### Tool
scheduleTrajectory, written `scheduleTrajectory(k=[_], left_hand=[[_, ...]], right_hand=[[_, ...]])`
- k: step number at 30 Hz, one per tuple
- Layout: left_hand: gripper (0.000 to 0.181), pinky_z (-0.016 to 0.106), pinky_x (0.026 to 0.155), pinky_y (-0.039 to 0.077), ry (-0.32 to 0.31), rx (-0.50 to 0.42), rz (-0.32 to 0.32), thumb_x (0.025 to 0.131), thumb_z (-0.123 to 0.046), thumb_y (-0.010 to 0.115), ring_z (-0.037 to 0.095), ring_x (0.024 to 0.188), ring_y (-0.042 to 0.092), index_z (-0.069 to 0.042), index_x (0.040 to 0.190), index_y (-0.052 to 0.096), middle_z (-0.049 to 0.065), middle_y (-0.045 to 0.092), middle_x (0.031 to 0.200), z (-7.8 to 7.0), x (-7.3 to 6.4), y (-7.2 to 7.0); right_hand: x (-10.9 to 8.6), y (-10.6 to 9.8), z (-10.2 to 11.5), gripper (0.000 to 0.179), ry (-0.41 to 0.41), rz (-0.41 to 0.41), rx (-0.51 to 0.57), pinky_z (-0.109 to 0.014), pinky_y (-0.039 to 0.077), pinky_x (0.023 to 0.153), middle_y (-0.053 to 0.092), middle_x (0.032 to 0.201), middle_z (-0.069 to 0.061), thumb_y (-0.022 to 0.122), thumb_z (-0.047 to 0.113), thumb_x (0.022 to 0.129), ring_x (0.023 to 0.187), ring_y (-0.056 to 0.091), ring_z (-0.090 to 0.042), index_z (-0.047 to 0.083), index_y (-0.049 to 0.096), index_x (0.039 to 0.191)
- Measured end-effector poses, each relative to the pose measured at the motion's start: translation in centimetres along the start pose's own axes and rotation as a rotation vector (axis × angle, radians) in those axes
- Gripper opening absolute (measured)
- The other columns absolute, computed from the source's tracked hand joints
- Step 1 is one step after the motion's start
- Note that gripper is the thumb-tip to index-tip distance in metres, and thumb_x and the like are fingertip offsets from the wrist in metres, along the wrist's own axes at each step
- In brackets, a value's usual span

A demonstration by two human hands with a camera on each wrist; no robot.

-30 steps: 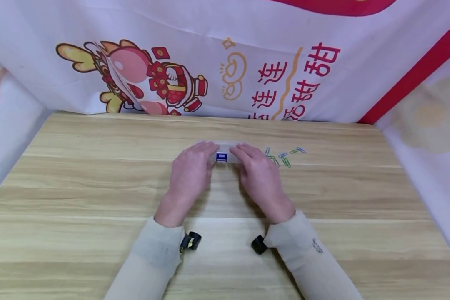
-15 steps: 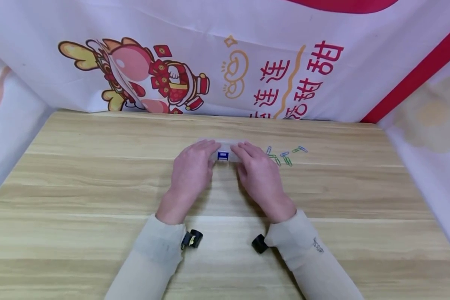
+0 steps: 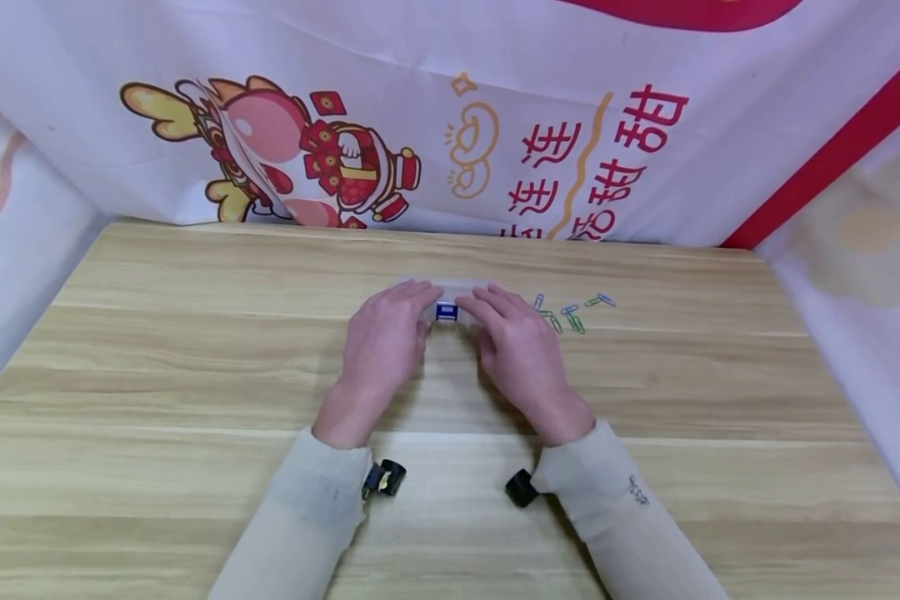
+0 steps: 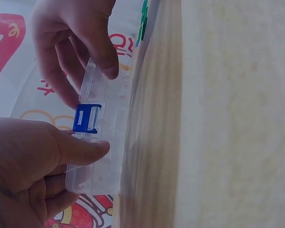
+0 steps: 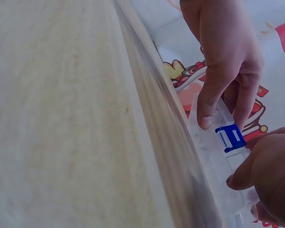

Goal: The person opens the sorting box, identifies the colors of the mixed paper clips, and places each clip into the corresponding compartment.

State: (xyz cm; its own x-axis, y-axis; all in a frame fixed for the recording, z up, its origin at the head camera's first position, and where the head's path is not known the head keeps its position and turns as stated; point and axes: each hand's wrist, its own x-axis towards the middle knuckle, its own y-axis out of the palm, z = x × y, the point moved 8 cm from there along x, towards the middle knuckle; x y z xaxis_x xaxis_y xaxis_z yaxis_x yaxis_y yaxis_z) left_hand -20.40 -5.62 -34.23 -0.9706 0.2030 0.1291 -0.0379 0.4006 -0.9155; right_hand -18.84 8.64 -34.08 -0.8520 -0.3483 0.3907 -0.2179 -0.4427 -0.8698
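A clear plastic compartment box (image 4: 102,161) with a blue latch (image 3: 447,312) stands on the table, the latch facing me. My left hand (image 3: 384,342) grips its left part, thumb against the front wall and fingers over the top. On the right part, my right hand (image 3: 521,350) holds it the same way, its index fingertip close to the latch. The right wrist view shows the left thumb (image 5: 206,111) pressed on the front wall beside the latch (image 5: 230,137). Most of the lid is hidden under the fingers. The lid looks closed.
Several blue and green paper clips (image 3: 572,320) lie loose on the wooden table (image 3: 195,358), just right of my right hand. A white printed cloth (image 3: 390,50) hangs behind the table's far edge. Black wrist cameras (image 3: 522,488) jut inward from both sleeves.
My right index fingertip has shifted slightly left, nearer the latch. The left hand and the box keep their places; the head view has shifted slightly.
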Motion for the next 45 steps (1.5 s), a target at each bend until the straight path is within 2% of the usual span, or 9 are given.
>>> scheduleTrajectory(k=[9, 16, 24, 31, 41, 45], left_hand=[[0.050, 0.046, 0.128, 0.043, -0.006, -0.014, -0.007, 0.100, -0.007, 0.074, 0.028, 0.150, 0.055, -0.016, 0.148, 0.066, 0.005, 0.063, 0.156, 0.1, 0.0, 0.0], [0.051, 0.047, 0.128, 0.042, -0.004, -0.021, -0.011, 0.099, -0.007, 0.075, 0.029, 0.149, 0.056, -0.016, 0.148, 0.066, 0.005, 0.063, 0.155, 0.1, 0.0, 0.0], [0.048, 0.046, 0.128, 0.042, 0.011, -0.023, -0.031, 0.100, -0.005, 0.074, 0.028, 0.147, 0.058, -0.015, 0.146, 0.067, 0.005, 0.065, 0.153, -0.1, -0.1, -0.1], [0.046, 0.047, 0.128, 0.043, 0.024, -0.039, -0.040, 0.100, -0.003, 0.072, 0.028, 0.146, 0.059, -0.014, 0.145, 0.068, 0.006, 0.067, 0.152, -0.1, -0.2, -0.2], [0.047, 0.047, 0.129, 0.041, 0.038, -0.054, -0.033, 0.100, -0.004, 0.072, 0.029, 0.147, 0.059, -0.014, 0.146, 0.068, 0.005, 0.066, 0.152, 0.1, -0.2, -0.1], [0.046, 0.047, 0.128, 0.043, 0.050, -0.050, -0.037, 0.101, -0.005, 0.073, 0.028, 0.145, 0.060, -0.015, 0.145, 0.068, 0.005, 0.067, 0.151, -0.1, -0.1, -0.1]], right_hand=[[-0.2, 0.1, -0.4, 0.044, -0.019, -0.048, 0.058, -0.051, 0.048, 0.123, 0.071, 0.144, -0.008, 0.075, -0.001, 0.095, 0.143, 0.062, -0.032, 0.018, 0.074, 0.135], [0.0, 0.5, -0.7, 0.044, 0.006, -0.017, 0.063, -0.049, 0.047, 0.124, 0.070, 0.146, -0.006, 0.077, 0.003, 0.094, 0.141, 0.061, -0.030, 0.019, 0.072, 0.134], [0.6, 0.6, -0.8, 0.046, 0.068, 0.054, 0.115, -0.050, 0.051, 0.117, 0.067, 0.144, -0.006, 0.075, -0.004, 0.091, 0.136, 0.057, -0.030, 0.021, 0.070, 0.129], [0.7, 0.6, -1.0, 0.044, 0.093, 0.035, 0.157, -0.047, 0.054, 0.109, 0.071, 0.135, -0.003, 0.074, -0.007, 0.091, 0.125, 0.060, -0.028, 0.022, 0.074, 0.124], [0.8, 1.3, -2.1, 0.044, 0.170, -0.013, 0.412, -0.048, 0.045, 0.110, 0.072, 0.129, -0.003, 0.073, -0.008, 0.090, 0.122, 0.054, -0.027, 0.022, 0.082, 0.121], [1.0, 1.3, -2.5, 0.048, 0.223, -0.027, 0.475, -0.044, 0.043, 0.105, 0.072, 0.127, -0.003, 0.072, -0.013, 0.088, 0.119, 0.052, -0.026, 0.021, 0.082, 0.119]])
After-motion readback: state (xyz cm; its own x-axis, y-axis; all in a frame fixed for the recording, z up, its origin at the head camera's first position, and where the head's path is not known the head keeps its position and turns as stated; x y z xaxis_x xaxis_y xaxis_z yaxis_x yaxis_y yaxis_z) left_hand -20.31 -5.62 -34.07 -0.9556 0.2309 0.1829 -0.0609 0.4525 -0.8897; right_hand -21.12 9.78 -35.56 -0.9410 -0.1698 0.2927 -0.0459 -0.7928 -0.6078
